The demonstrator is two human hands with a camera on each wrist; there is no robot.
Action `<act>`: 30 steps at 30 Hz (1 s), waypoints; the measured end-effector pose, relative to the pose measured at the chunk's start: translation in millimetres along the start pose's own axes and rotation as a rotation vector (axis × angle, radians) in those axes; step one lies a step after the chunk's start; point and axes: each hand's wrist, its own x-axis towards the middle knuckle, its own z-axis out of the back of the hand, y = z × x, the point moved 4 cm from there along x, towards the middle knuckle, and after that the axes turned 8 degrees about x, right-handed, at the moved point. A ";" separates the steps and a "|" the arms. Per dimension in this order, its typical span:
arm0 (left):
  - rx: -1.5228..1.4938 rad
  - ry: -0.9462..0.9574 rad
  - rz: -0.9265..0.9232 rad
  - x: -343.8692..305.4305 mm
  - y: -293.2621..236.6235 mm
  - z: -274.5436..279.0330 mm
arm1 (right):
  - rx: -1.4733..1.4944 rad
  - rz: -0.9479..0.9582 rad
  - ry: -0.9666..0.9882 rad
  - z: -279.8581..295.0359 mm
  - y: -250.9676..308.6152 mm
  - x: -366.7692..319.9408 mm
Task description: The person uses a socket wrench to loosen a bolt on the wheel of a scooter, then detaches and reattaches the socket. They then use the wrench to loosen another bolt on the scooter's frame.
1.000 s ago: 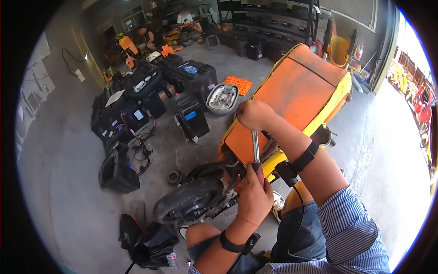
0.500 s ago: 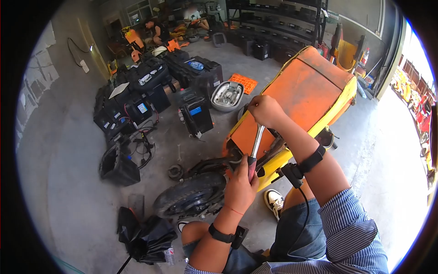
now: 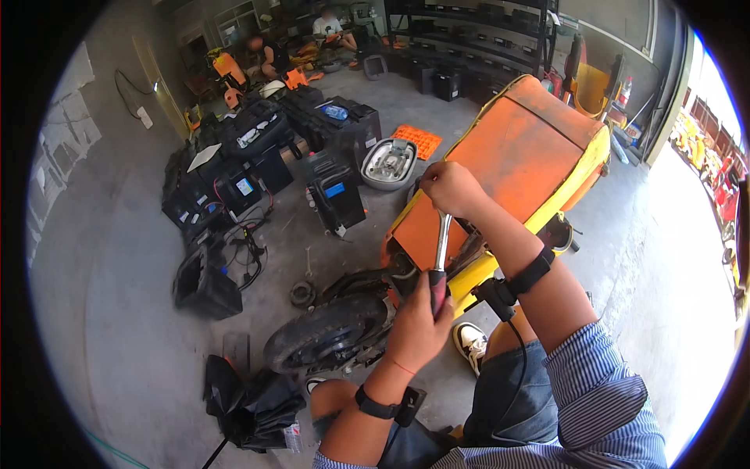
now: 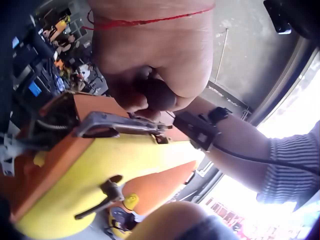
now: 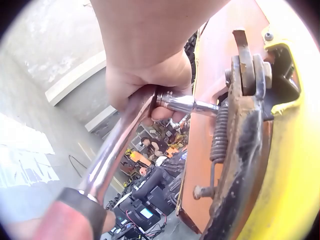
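A ratchet wrench (image 3: 443, 244) with a chrome shaft and a red-and-black handle spans both hands. My left hand (image 3: 416, 327) grips the handle. Around the ratchet's head, the fingers of my right hand (image 3: 455, 190) are curled. In the right wrist view a chrome socket (image 5: 175, 101) sits on the head, its narrower end pointing at a rusty metal bracket (image 5: 245, 130) with a coil spring (image 5: 219, 132). That bracket belongs to an orange-and-yellow scooter (image 3: 516, 148) lying on its side. The spring overlaps the socket's tip in this view.
The scooter's black wheel (image 3: 324, 336) lies before my knees. Black battery cases (image 3: 336, 195) and loose cables stand to the left. A grey-white tub (image 3: 388, 162) sits beyond the scooter. A black bag (image 3: 254, 406) lies at lower left. Two people sit at the back near shelves (image 3: 469, 39).
The wrench's handle end swung left with my left hand, then came slightly back right. My right hand stays around the ratchet's head. The head view shifted a little.
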 end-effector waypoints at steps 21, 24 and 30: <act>0.144 0.039 0.297 12.6 41.0 28.1 | -0.020 -0.013 -0.195 -9.9 -0.9 -6.6; 0.227 -0.063 0.266 16.8 47.8 27.6 | 0.061 -0.025 -0.173 -11.3 -6.3 -1.6; 0.365 -0.290 0.097 33.0 62.2 31.3 | 0.240 -0.091 0.037 -1.0 -5.8 -0.2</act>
